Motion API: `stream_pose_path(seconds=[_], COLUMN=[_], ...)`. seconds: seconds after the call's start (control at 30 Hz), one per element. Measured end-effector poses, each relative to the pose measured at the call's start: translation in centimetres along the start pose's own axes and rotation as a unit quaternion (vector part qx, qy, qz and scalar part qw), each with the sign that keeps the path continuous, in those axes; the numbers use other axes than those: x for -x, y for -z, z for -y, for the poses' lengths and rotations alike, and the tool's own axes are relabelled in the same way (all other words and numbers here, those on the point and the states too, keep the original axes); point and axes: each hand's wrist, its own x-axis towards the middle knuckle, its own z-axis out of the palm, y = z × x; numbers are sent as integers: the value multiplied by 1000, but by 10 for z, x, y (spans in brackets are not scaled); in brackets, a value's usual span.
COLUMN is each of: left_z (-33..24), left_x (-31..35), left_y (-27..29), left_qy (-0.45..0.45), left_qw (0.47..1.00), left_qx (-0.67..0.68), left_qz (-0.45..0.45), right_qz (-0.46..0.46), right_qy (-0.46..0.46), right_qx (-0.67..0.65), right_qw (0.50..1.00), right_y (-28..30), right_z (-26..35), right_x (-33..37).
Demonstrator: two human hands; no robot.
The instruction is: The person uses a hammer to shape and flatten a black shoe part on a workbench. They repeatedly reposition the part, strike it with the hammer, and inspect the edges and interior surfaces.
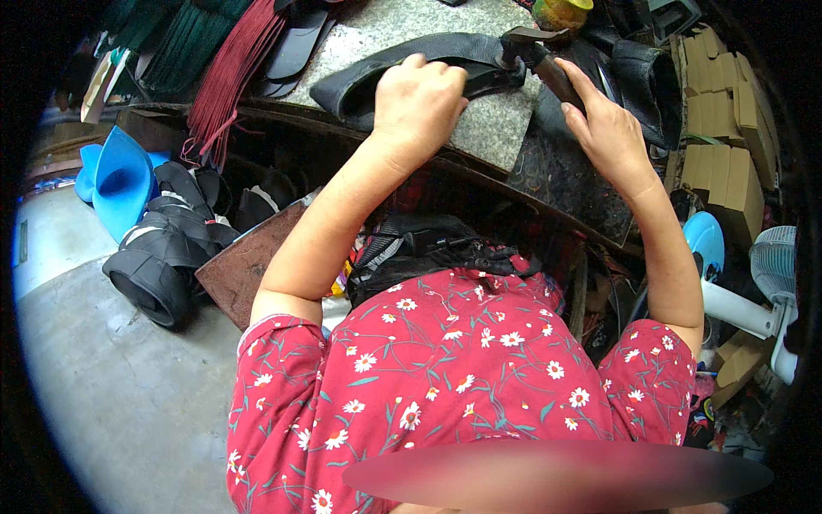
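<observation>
My left hand [420, 101] is curled into a fist over a long, curved black leather piece [368, 77], gripping its near edge. The leather looks like a shoe or boot upper and lies on a pale speckled slab [501, 133]. In my right hand [606, 128] is a hammer [558, 75], held by its dark handle. The metal head is over the right end of the leather; I cannot tell whether the two touch. My left fingertips are partly hidden behind the hand.
Dark red cords [229, 73] hang at the upper left beside flat black soles [295, 47]. Black bundled pieces [154, 265] and blue foam-like sheets [124, 184] sit lower left. Cardboard boxes [723, 184] and a fan [773, 261] stand on the right. A yellow-green container [562, 12] is at the top.
</observation>
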Motion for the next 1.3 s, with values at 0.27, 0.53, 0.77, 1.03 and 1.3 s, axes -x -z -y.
stream_pose_path(seconds=[0.27,0.53,0.77,1.03,1.3], left_z=[-7,-13,-9,-2,3], left_x=[2,10,7,-7,18], left_y=[-7,-7,-10,-21,7], left_qy=[-124,-137,-143,-141,-38], left_qw=[992,990,989,989,999], left_qx=[-3,-31,-30,-27,30], left_qz=[-9,-6,-1,-32,11], right_qz=[8,-122,-67,-157,-52], right_qy=[-14,63,86,144,44], right_qx=[-43,-230,-48,-110,-71], right_qw=[999,963,993,971,995], right_y=[-7,21,9,4,-11], right_z=[-11,-2,3,-16,-33], right_x=[-1,1,14,15,25])
